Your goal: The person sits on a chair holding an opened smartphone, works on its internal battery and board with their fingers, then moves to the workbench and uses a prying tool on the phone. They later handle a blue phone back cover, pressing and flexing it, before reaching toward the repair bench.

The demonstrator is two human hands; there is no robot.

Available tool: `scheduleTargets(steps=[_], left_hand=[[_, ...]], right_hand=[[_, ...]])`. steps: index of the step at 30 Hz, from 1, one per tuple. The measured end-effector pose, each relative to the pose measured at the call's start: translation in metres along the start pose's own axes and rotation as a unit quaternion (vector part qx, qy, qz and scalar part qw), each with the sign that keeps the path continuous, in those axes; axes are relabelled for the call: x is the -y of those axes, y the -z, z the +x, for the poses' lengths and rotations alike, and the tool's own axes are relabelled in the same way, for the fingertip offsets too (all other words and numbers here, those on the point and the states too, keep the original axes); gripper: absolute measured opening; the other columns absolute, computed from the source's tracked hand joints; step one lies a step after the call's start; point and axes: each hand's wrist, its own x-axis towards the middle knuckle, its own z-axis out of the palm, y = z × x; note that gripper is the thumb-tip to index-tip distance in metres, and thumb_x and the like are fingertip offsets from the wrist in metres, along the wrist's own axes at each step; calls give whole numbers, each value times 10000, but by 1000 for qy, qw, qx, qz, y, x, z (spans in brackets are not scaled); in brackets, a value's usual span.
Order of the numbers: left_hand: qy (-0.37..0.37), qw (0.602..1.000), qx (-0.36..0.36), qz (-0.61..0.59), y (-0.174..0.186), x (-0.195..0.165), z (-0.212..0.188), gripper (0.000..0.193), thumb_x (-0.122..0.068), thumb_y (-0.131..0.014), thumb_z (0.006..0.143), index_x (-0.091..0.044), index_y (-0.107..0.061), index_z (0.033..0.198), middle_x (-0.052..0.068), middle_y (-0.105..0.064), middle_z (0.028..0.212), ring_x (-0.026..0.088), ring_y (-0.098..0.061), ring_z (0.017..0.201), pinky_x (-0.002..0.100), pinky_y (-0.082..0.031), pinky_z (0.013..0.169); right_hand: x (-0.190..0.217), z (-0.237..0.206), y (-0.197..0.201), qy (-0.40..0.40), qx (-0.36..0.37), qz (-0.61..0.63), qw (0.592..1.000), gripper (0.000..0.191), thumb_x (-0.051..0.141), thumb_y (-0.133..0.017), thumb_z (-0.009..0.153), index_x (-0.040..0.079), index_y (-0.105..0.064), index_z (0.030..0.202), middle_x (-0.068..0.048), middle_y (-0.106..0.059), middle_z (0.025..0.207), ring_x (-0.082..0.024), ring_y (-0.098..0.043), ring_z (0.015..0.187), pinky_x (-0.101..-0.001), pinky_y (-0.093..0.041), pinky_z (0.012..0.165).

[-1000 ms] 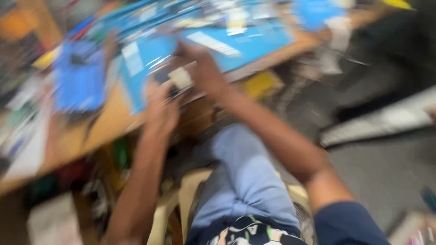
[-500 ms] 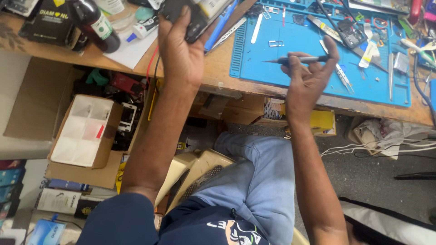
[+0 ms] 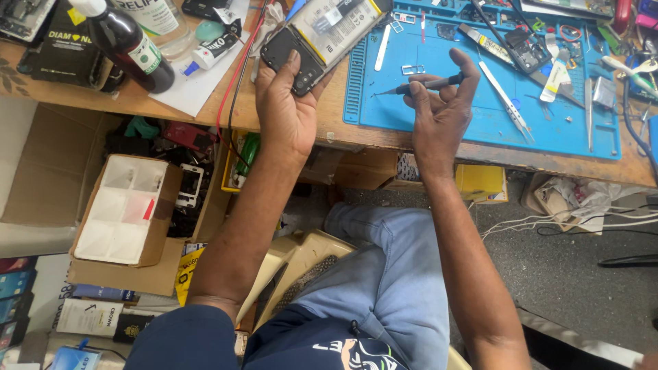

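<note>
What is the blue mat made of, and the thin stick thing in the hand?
The blue mat looks like soft rubber or silicone: matte, with moulded ridges along its edge. The thin tool in the right hand seems to be dark metal with a fine point, though the grip could be plastic. The opened phone in the left hand shows shiny metal and black plastic parts.

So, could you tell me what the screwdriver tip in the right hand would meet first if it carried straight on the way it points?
The screwdriver in the right hand points left; across bare blue mat, it would probably first meet the opened phone in the left hand, though depth is unclear.
</note>
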Motion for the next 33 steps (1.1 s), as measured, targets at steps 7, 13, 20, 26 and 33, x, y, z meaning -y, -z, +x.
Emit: scheduleTargets(steps=[7,13,20,26,33], left_hand=[[31,998,-49,10,1,23,0,438,61,-541,970,-10,-447,1391,215,-624,1311,340,-662,1185,511,-599,1011],[96,995,8,26,-5,66,-17,607,126,-524,893,-81,-432,1456,112,-589,1348,234,-639,1198,438,-590,1001],[159,986,13,38,-15,104,-34,573,123,-514,924,-76,-418,1452,135,-571,1342,265,-618,1211,458,-576,1011],[179,983,6,47,-18,108,-34,570,120,-477,902,-60,-400,1437,152,-535,1366,278,-604,1249,484,-575,1048],[181,981,2,64,-21,107,-34,565,115,-467,907,-62,-393,1438,157,-530,1372,276,-595,1253,484,-572,1048]], right_hand=[[7,0,9,-15,-92,119,988,656,-13,-713,1146,100,-262,1608,-168,-715,1167,-229,-760,1032,-340,-683,874],[25,-10,31,19,-155,182,971,627,-27,-718,1173,92,-259,1582,-178,-723,1083,-226,-727,880,-331,-628,714],[21,-19,40,7,-109,116,987,618,14,-716,1147,74,-278,1578,-194,-743,1069,-232,-769,846,-316,-638,690],[14,-20,43,2,-108,84,991,608,38,-717,1150,61,-283,1575,-203,-754,1122,-220,-781,882,-305,-659,708],[10,-20,43,4,-100,94,990,599,45,-713,1157,68,-283,1572,-200,-751,1145,-215,-779,879,-300,-658,706]])
